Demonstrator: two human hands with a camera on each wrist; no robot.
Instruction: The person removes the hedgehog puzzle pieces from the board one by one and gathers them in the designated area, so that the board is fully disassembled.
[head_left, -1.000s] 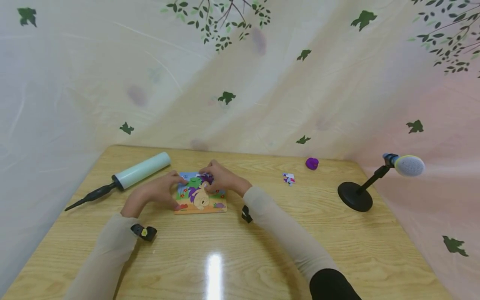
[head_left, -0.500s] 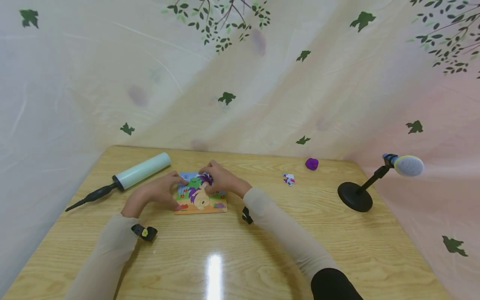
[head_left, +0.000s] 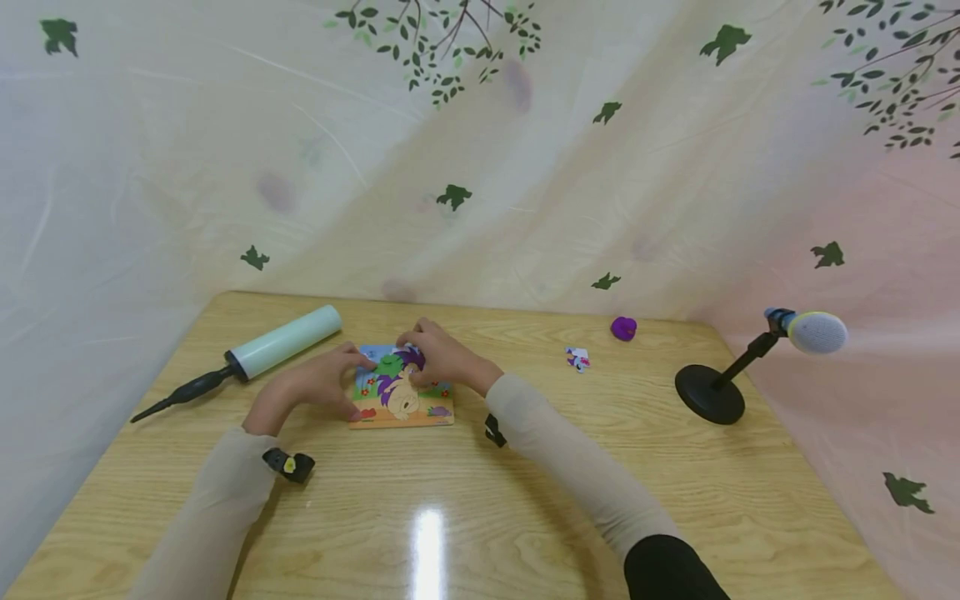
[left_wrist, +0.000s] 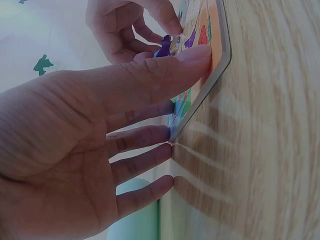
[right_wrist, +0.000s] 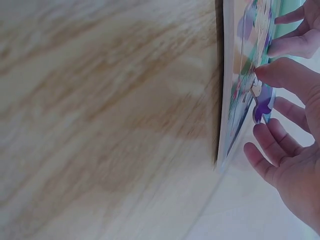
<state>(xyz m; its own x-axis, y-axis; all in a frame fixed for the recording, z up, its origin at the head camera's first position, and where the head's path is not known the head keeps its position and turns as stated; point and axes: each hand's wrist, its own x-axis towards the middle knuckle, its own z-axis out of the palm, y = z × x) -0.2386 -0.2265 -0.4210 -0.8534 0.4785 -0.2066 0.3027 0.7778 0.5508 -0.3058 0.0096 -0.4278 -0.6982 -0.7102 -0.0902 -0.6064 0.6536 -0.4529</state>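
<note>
A colourful puzzle board (head_left: 412,422), printed with a purple-haired cartoon figure, lies on the wooden table in the head view. My left hand (head_left: 318,383) is at its left side. The thumb (left_wrist: 195,55) presses on the board near a front corner, while the nearly straight fingers reach along the left edge. Over the upper right part of the board, my right hand (head_left: 446,358) pinches a purple-and-tan puzzle piece (right_wrist: 263,104) between thumb and fingers. The piece stands tilted against the board's face in the right wrist view. My right fingers partly hide it in the head view.
A pale green hand pump (head_left: 285,340) with a black nozzle lies left of the board. To the right are a loose puzzle piece (head_left: 577,358), a small purple object (head_left: 623,327) and a microphone-like object (head_left: 817,332) on a black stand. A printed cloth (head_left: 525,208) hangs behind the table.
</note>
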